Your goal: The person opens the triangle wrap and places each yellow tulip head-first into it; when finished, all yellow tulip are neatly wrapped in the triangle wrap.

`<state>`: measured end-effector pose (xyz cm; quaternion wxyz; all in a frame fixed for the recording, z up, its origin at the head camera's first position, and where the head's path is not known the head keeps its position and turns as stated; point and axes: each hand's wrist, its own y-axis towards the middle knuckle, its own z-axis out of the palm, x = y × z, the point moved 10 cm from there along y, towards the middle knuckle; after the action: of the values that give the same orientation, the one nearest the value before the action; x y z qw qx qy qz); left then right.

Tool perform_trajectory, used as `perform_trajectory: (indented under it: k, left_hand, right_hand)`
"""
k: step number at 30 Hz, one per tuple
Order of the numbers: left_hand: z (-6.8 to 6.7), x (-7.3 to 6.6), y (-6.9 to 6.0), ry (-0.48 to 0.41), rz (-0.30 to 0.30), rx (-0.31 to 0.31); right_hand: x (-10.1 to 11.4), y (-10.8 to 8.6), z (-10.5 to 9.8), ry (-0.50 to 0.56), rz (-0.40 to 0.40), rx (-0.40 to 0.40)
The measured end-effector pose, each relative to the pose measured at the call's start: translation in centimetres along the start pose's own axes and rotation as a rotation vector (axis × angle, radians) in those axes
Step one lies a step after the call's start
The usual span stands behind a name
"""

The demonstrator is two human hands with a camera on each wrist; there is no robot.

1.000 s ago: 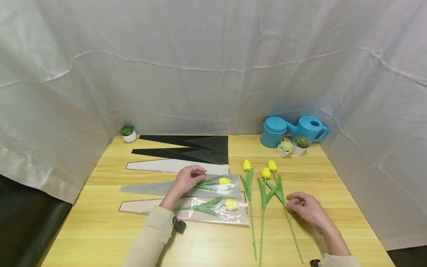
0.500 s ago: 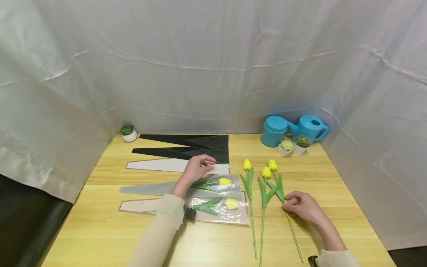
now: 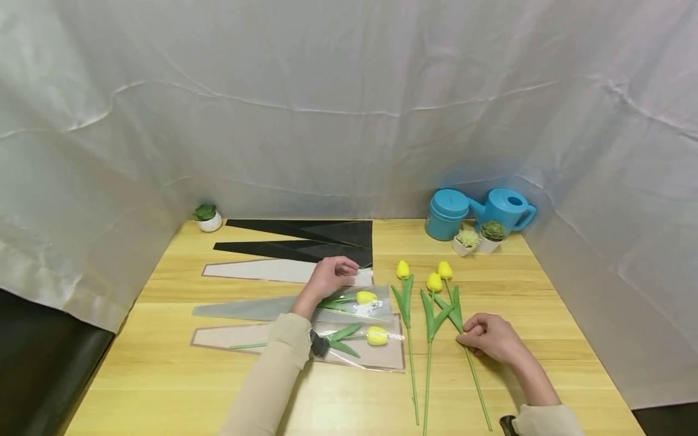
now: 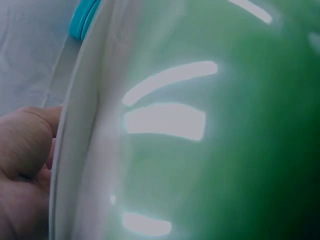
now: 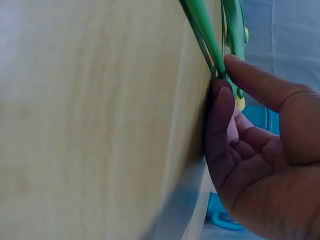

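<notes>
My right hand (image 3: pixel 492 338) pinches the stem of the rightmost yellow tulip (image 3: pixel 445 270) between thumb and index finger. In the right wrist view, green leaves (image 5: pixel 202 30) rise from the pinching fingertips. My left hand (image 3: pixel 329 277) reaches over the right end of a flat white flower sleeve (image 3: pixel 262 269), its fingers loosely bent. Whether the fingertips touch that sleeve is unclear. Below the hand lie a grey sleeve (image 3: pixel 240 308) and a pinkish sleeve (image 3: pixel 218 336), each with a tulip inside. Clear film (image 4: pixel 165 170) over green fills the left wrist view, hiding the left fingertips.
Two more tulips (image 3: pixel 402 269) lie left of the pinched one. Black sleeves (image 3: pixel 338 232) lie at the back. A blue canister (image 3: pixel 448 217), a blue watering can (image 3: pixel 504 209) and small potted succulents (image 3: pixel 466 242) stand back right. Another potted plant (image 3: pixel 208 219) stands back left.
My left hand has moved right and away from me, from the grey sleeve to the white sleeve's end. My right hand has moved slightly left and taken hold of the tulip's stem.
</notes>
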<state>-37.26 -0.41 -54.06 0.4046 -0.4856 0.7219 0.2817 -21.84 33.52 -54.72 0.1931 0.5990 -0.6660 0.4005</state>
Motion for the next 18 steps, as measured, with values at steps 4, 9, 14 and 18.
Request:
perform_trajectory:
  k: [4,9,14,18]
  left_hand:
    - [0.06,0.08,-0.05,0.046,-0.014,-0.008]
    - [0.12,0.35,-0.27,0.059,-0.045,-0.02]
    - [0.09,0.27,-0.24,0.091,-0.049,-0.025]
    - [0.16,0.28,-0.15,0.063,-0.016,-0.024]
  right_hand:
    - [-0.09,0.03,-0.1,0.0,0.009,-0.01]
    - [-0.44,0.07,-0.13,-0.004,0.026,-0.022]
    - [-0.61,0.12,-0.2,-0.002,0.034,-0.032]
    - [-0.66,0.12,-0.14,0.005,0.041,-0.031]
